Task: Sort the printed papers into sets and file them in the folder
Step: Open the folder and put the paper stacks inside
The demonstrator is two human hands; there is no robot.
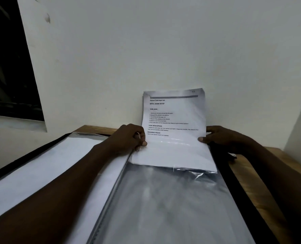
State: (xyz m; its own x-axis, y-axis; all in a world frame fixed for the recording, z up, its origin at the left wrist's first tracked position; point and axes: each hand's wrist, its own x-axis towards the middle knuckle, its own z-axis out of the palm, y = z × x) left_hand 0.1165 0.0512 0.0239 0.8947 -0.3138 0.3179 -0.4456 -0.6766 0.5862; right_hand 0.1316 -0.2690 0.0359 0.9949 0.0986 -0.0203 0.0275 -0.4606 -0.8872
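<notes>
Paper set (174, 118): your left hand (133, 136) and right hand (216, 136) pinch its side edges; long axis 12-to-6; folder sleeve (163, 199) at 6 o'clock.

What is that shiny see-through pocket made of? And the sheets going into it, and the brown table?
The pocket looks like thin clear plastic: it is glossy and wrinkled, and light glares off it. The sheets look like plain matte white paper with black print, and they bend softly. The table looks like brown wood, though it could be a wood-look coating.
</notes>
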